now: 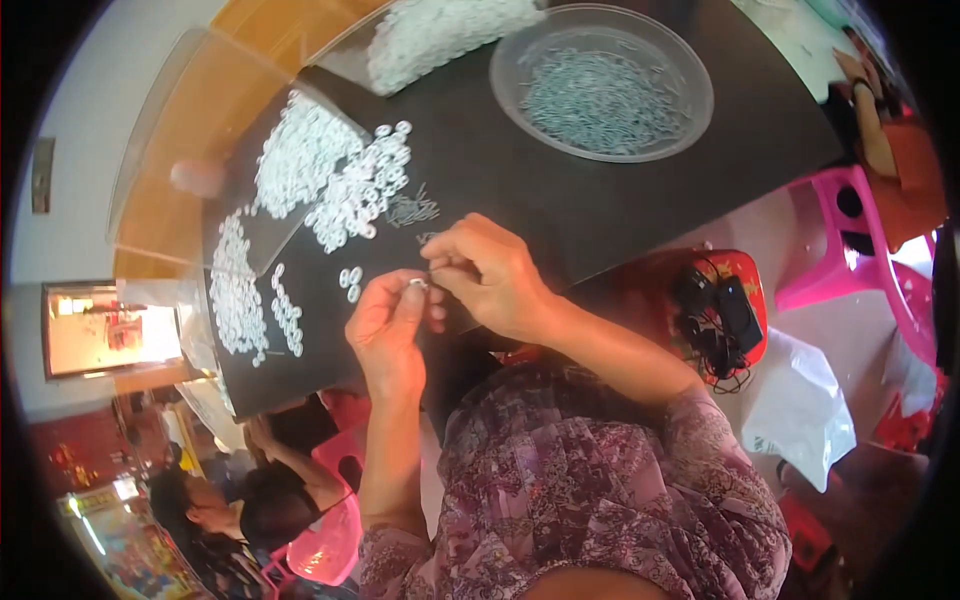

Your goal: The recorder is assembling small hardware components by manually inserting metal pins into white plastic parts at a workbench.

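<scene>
- Shirt, purple and patterned, at lower centre of the frame.
- Left hand, at centre, pinching a small white piece between thumb and finger.
- Right hand, just beside it, fingers curled close to the piece; whether they grip anything cannot be told.
- Dark table, with loose metal pins and white rings left of centre.
- Clear bowl of pins, upper right of centre.
- Pink chair, far right.
</scene>
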### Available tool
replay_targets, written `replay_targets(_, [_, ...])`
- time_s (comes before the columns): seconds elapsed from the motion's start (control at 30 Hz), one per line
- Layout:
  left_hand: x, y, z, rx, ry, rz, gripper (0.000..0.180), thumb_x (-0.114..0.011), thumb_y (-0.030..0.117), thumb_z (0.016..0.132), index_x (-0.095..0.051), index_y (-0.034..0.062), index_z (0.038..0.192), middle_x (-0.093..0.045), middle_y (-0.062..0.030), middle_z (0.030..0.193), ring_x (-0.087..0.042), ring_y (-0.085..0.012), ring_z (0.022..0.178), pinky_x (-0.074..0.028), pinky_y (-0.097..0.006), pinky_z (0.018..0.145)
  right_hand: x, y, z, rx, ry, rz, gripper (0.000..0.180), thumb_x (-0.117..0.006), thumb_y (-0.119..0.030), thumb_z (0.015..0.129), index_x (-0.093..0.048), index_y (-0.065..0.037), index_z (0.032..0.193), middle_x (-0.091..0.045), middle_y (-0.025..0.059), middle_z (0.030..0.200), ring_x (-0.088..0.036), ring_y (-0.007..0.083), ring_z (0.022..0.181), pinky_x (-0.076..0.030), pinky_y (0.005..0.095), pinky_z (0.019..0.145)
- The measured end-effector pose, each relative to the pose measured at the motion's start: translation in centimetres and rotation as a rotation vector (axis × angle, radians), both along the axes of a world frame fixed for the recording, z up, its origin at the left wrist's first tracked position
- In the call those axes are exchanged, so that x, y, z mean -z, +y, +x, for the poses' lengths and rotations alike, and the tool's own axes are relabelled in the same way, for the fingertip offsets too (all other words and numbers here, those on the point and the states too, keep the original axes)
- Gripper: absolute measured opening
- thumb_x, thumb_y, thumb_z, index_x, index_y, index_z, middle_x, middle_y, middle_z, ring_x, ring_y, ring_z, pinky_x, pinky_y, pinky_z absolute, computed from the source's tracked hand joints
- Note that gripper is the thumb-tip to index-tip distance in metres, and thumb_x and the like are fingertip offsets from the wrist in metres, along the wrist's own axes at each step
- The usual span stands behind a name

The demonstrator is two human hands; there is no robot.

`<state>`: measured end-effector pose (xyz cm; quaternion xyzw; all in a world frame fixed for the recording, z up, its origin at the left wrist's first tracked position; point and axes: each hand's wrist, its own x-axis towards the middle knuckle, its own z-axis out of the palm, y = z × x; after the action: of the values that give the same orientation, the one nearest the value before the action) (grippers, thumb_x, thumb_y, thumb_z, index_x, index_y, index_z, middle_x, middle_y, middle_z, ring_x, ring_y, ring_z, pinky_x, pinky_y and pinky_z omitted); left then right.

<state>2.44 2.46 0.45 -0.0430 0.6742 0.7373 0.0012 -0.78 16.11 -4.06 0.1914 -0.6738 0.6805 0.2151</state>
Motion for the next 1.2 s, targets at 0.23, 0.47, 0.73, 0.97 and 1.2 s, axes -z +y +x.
replay_targets(0.23, [1.1,-2.3,0.7,0.023,0.027,0.069,0.013,-0.059,0.008,0.091,-0.060,-0.0030,0.097,-0.063,-0.0068,0.083,-0.056,-0.0104,0.067,-0.045,-0.022,0.058,-0.7,-1.3,1.4,-0.090,-0.081,0.046,0.019,-0.066,0.007,0.074,-0.059,-0.002,0.089,-0.058,0.0053,0.073,-0.054,0.0203,0.069,-0.045,0.0321,0.058])
replay_targets(0.47, [1.5,-3.4,1.7,0.015,0.061,0.044,0.012,-0.058,0.010,0.093,-0.060,-0.0015,0.096,-0.062,-0.0029,0.082,-0.054,-0.0073,0.067,-0.043,-0.019,0.058,-1.3,-2.9,1.9,-0.103,-0.072,0.127,0.020,-0.067,0.007,0.072,-0.060,-0.002,0.088,-0.056,0.0037,0.070,-0.052,0.0186,0.067,-0.044,0.0309,0.058])
replay_targets(0.73, [1.9,-3.7,2.4,-0.057,0.101,-0.004,0.011,-0.059,0.009,0.092,-0.059,-0.0023,0.093,-0.060,-0.0033,0.079,-0.053,-0.0078,0.064,-0.042,-0.020,0.055,-1.2,-4.0,2.3,-0.110,-0.077,0.177,0.020,-0.068,0.007,0.071,-0.061,-0.003,0.086,-0.054,0.0026,0.068,-0.050,0.0170,0.064,-0.042,0.0299,0.056])
replay_targets(0.97, [3.0,-3.2,2.6,-0.156,0.193,-0.217,0.009,-0.057,0.007,0.093,-0.060,-0.0004,0.090,-0.059,-0.0001,0.077,-0.051,-0.0054,0.063,-0.042,-0.019,0.056,-1.1,-4.6,2.3,-0.074,-0.092,0.217,0.017,-0.068,0.005,0.071,-0.062,-0.003,0.085,-0.054,0.0025,0.068,-0.049,0.0156,0.061,-0.041,0.0288,0.052])
replay_targets(1.2, [2.5,-3.7,2.3,-0.185,0.097,0.128,0.012,-0.060,0.008,0.091,-0.061,-0.0036,0.091,-0.060,-0.0036,0.076,-0.053,-0.0079,0.061,-0.044,-0.020,0.051,-1.7,-4.9,2.2,-0.087,-0.119,0.180,0.016,-0.069,0.004,0.072,-0.062,-0.003,0.085,-0.060,0.0047,0.074,-0.053,0.0185,0.065,-0.044,0.0305,0.058])
